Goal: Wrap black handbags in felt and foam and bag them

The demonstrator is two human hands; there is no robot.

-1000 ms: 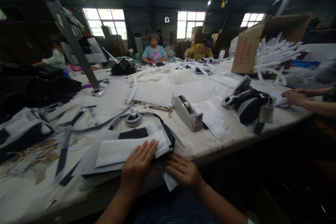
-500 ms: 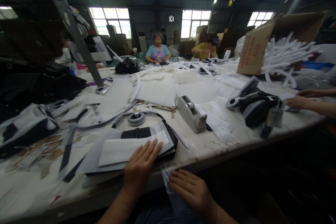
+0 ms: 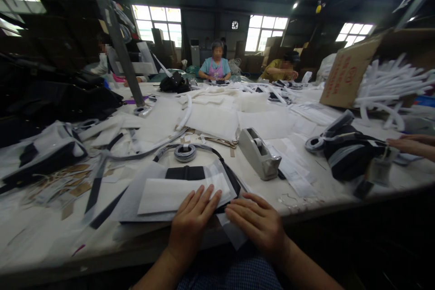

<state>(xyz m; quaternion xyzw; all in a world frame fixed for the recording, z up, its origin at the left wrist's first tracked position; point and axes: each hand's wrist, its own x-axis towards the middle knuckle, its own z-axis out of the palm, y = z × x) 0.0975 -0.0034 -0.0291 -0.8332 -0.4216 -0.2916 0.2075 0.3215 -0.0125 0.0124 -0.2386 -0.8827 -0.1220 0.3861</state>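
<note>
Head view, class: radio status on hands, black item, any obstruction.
Left hand flat on white sheet over black item. Right hand by item's near right corner, translucent film beneath. Tape dispenser beyond, apart from both hands.

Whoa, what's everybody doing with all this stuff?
One person's left hand lies flat on a white sheet on top of a black bag. Their right hand is on a thin sheet at the near edge of the table. A tape dispenser stands beyond them. Across the table, someone in a pink apron is there too.
</note>
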